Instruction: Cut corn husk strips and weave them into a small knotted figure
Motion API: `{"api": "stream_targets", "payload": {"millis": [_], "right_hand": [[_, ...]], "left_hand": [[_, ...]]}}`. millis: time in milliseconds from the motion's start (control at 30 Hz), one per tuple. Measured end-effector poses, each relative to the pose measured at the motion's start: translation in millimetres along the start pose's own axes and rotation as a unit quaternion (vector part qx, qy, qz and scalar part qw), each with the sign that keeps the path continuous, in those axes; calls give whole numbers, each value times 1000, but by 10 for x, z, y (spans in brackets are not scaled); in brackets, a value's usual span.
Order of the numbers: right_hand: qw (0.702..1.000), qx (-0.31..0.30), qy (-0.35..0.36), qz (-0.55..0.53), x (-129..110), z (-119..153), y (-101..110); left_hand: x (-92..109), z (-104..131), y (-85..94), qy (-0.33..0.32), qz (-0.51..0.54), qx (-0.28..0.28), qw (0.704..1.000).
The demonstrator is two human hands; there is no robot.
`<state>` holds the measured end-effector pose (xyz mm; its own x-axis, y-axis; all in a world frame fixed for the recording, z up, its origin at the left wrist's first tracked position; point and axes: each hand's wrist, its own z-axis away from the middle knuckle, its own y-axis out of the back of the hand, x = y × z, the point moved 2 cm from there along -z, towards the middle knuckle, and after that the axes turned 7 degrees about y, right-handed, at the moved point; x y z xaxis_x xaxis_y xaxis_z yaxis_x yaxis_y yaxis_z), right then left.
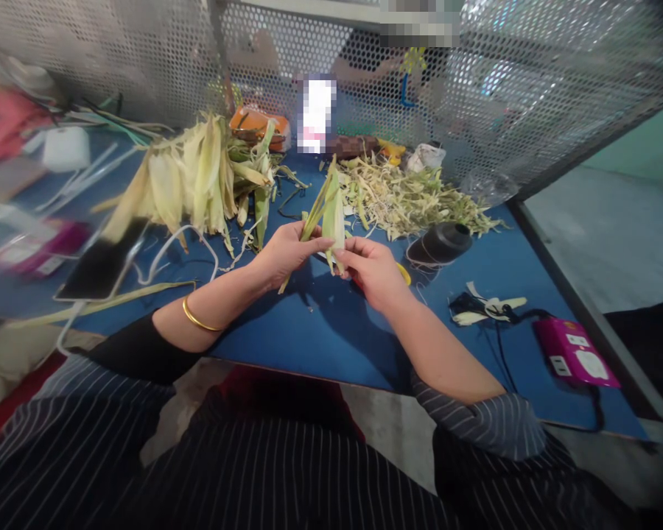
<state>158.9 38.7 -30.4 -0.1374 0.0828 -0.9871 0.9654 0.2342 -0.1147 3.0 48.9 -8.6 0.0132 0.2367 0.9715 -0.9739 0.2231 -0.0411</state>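
Note:
Over the middle of the blue table, my left hand (pixel 292 252) is closed on a corn husk (pixel 333 210), pale green and pointing upward, along with some thin greenish strips. The fingers of my right hand (pixel 373 266) pinch the lower end of the same husk. Something with a yellow edge (pixel 404 274) shows just behind my right hand, mostly hidden by it. A heap of whole corn husks (pixel 199 177) lies beyond my left hand. Past my right hand spreads a pile of shredded husk trimmings (pixel 409 195).
A dark thread cone (pixel 440 244) lies right of my hands. Pink power strips (pixel 577 352) sit at the right and left. A dark phone (pixel 102 261) with a white cable lies left. Behind the blue table (pixel 342 346) stands a perforated metal screen (pixel 309 44), with a person beyond it.

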Motion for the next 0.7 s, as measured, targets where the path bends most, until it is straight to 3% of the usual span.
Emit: {"api": "stream_targets", "payload": {"millis": [100,233,367,700], "right_hand": [[1000,-3,1,5,-9,0,-7],[1000,-23,-7,11,-25,2,-7],[999,-29,-20,-8,-51,0,23],[983,-66,-134,-107,-87,3,77]], "left_hand": [[24,24,-30,3,-13,-24,1000],[13,20,-26,2,-6,-15,1000],[-33,1,-8,39,30,-32,998],[-35,-2,6,63,57,-83,993]]}}
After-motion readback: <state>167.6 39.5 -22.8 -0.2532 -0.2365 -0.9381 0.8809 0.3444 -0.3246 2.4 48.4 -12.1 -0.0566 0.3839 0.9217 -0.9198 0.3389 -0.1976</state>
